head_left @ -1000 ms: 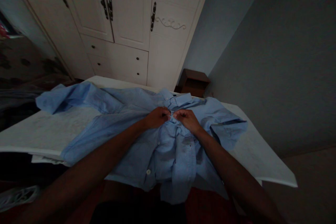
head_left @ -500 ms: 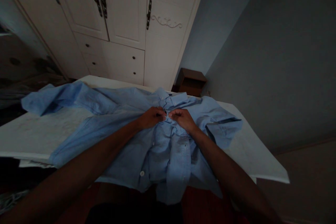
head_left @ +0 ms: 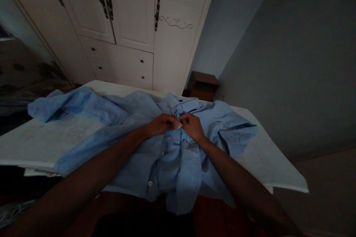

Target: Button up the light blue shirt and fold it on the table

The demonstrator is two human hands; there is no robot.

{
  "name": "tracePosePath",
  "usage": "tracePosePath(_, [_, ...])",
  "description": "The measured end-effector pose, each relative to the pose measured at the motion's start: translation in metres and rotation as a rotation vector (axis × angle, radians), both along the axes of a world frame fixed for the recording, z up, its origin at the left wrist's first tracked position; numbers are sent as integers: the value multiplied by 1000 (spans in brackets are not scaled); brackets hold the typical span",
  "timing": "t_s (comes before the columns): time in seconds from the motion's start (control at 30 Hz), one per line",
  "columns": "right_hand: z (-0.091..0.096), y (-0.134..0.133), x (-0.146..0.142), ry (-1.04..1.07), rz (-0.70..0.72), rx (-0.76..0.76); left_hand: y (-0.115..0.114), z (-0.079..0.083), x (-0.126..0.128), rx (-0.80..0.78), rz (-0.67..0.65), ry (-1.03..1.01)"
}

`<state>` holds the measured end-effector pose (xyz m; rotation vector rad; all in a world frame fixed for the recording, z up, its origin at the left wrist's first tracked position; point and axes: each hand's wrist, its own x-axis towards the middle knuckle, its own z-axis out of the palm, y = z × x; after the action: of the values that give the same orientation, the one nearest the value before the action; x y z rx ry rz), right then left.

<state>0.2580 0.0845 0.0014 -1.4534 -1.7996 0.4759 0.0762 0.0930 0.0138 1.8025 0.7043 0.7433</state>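
Observation:
A light blue button-up shirt (head_left: 130, 144) lies spread on a white table (head_left: 41, 140), collar away from me and hem hanging over the near edge. My left hand (head_left: 161, 124) pinches the left side of the shirt front just below the collar. Touching it from the right, my right hand (head_left: 192, 126) pinches the other side of the placket. Both hands meet at the top button area; the button itself is hidden between the fingers. A white button (head_left: 150, 183) shows lower on the placket.
A white wardrobe (head_left: 133, 26) with dark handles and drawers stands behind the table. A small brown nightstand (head_left: 202, 86) sits in the corner by the grey wall. Dark bedding lies at the left. The room is dim.
My two hands have drawn closer until the fingertips touch at the placket under the collar. The shirt's left sleeve shifted slightly; the view has barely moved.

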Motion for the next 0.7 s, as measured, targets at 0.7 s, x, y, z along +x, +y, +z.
tracePosePath(0.7, [53,-9,68,183,549,-668,-11,16,1,462,406,691])
